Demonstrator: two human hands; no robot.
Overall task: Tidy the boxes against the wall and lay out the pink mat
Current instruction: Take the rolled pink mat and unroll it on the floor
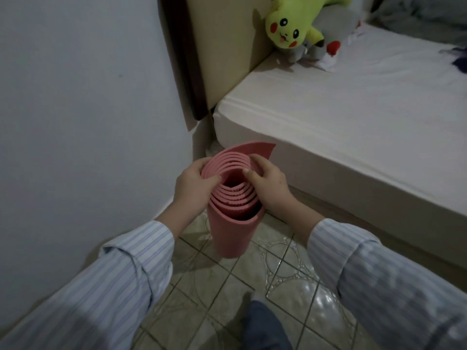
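Note:
The pink mat (pixel 231 233) is rolled into a loose spiral and stands upright on the tiled floor between the wall and the bed. I look down into its open top end. My left hand (pixel 193 186) grips the roll's upper left edge, thumb over the rim. On the upper right side my right hand (pixel 269 184) holds the roll, fingers curled over the inner layers. A loose flap of the mat sticks up behind my hands. No boxes are in view.
A bed with a white mattress (pixel 353 127) fills the right side, its beige headboard (pixel 222 46) against the white wall (pixel 75 109). A yellow plush toy (pixel 290 24) lies on the bed near the headboard. Patterned floor tiles (pixel 285 274) and my leg (pixel 262 324) are below.

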